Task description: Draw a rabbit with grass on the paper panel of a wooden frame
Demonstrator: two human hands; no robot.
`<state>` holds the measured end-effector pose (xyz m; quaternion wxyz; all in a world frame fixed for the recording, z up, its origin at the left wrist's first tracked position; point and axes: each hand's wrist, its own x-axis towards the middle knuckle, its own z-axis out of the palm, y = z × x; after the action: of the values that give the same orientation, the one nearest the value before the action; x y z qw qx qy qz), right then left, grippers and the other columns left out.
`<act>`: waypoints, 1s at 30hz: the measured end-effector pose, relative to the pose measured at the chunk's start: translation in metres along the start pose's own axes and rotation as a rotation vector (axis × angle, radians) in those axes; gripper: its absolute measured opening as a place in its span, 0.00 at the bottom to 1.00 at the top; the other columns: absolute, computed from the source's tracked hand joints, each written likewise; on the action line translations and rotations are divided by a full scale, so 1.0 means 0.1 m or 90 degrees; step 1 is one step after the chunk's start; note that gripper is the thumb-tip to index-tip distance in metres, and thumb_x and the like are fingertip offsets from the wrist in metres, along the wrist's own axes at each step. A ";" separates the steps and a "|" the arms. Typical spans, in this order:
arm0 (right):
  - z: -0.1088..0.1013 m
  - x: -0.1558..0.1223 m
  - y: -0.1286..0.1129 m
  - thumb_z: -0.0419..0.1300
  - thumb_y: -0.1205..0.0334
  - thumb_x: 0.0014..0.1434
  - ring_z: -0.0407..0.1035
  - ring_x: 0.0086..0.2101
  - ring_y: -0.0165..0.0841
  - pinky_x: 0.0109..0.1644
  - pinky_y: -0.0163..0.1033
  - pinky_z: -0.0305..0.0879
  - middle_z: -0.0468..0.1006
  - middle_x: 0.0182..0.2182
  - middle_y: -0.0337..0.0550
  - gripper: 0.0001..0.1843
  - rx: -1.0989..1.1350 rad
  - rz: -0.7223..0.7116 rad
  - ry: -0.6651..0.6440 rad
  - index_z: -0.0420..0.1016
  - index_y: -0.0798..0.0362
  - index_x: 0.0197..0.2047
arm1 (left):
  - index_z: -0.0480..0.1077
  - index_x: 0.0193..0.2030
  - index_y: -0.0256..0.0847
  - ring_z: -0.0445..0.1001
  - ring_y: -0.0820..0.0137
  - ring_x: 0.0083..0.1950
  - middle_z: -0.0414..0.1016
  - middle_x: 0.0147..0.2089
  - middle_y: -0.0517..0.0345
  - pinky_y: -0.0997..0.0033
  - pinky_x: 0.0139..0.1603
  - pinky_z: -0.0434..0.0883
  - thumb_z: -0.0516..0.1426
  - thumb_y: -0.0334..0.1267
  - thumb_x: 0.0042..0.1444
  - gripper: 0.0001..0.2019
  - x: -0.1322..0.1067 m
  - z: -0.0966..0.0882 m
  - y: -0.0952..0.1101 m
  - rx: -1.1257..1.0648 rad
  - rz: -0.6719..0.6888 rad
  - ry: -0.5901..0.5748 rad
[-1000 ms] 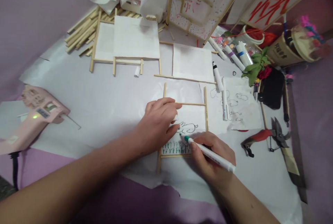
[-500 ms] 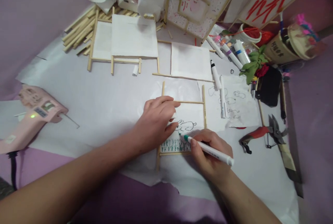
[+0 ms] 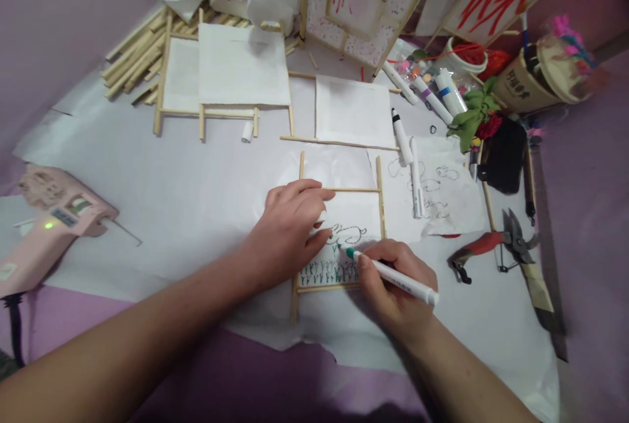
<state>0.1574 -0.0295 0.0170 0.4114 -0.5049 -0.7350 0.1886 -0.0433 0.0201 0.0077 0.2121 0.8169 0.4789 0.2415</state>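
Observation:
My right hand [image 3: 398, 282] grips a white marker [image 3: 403, 283] with a green tip, which touches the white paper panel [image 3: 361, 210]. On this panel are a black outline of a rabbit-like animal [image 3: 350, 234] and rows of green grass strokes [image 3: 327, 272]. Thin wooden sticks [image 3: 380, 194] frame the panel. My left hand [image 3: 295, 226] lies on the panel's left side, its fingers bent over the upper stick. A small white piece, apparently a marker cap [image 3: 322, 216], pokes out between its thumb and forefinger.
A pink glue gun [image 3: 63, 213] with a lit green light lies left. Behind are framed paper panels [image 3: 244, 63] and wooden sticks [image 3: 135, 59]. To the right are capped markers [image 3: 417, 177], a sketch sheet [image 3: 459, 203], red-handled pruning shears [image 3: 484, 246] and a paper cup [image 3: 521, 86].
The marker tip has moved slightly up the panel, and fresh green strokes show just below the animal outline. My left hand keeps its place on the panel. The whole view has shifted slightly.

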 end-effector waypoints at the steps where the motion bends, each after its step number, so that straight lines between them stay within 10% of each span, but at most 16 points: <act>1: 0.00 0.00 0.00 0.62 0.69 0.61 0.71 0.25 0.29 0.28 0.36 0.67 0.77 0.25 0.36 0.05 0.003 0.002 0.002 0.72 0.50 0.34 | 0.67 0.39 0.41 0.68 0.53 0.65 0.76 0.59 0.48 0.47 0.60 0.62 0.60 0.31 0.59 0.05 0.00 0.00 0.00 -0.001 0.001 0.005; 30: -0.02 0.02 0.02 0.60 0.67 0.61 0.65 0.22 0.27 0.26 0.36 0.61 0.72 0.21 0.34 0.08 -0.006 0.028 0.040 0.69 0.50 0.30 | 0.64 0.39 0.43 0.67 0.53 0.65 0.75 0.59 0.50 0.48 0.61 0.63 0.58 0.31 0.61 0.06 -0.01 -0.03 -0.02 0.006 0.011 -0.007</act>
<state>0.1599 -0.0272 0.0170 0.4279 -0.5287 -0.7111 0.1781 -0.0466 0.0205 0.0091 0.2089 0.8234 0.4715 0.2369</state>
